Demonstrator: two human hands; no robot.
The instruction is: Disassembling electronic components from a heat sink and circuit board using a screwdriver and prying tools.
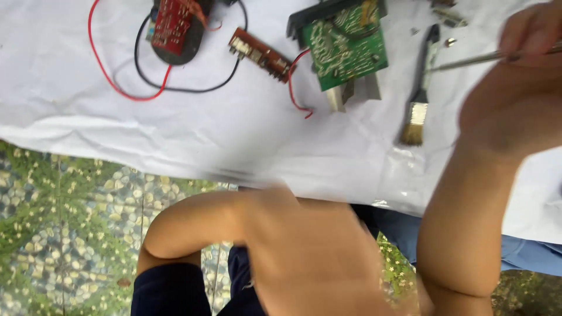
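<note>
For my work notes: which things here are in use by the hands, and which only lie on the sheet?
In use: right hand, thin metal tool.
Lying about: green circuit board, red circuit board, narrow brown board, small brush, red and black wires, white sheet.

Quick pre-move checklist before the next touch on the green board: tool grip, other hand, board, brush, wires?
1. Tool grip: right hand holds a thin metal rod tool at the upper right: ok.
2. Tool tip: points toward the black-handled brush, not on the green circuit board: not ok.
3. Left hand: low, blurred, off the white sheet; what it holds: cannot tell.
4. Green board lies flat on the sheet, uncovered: ok.
5. Red wire curls loose beside the board: ok.
6. Red circuit board sits apart at the left: ok.
</note>
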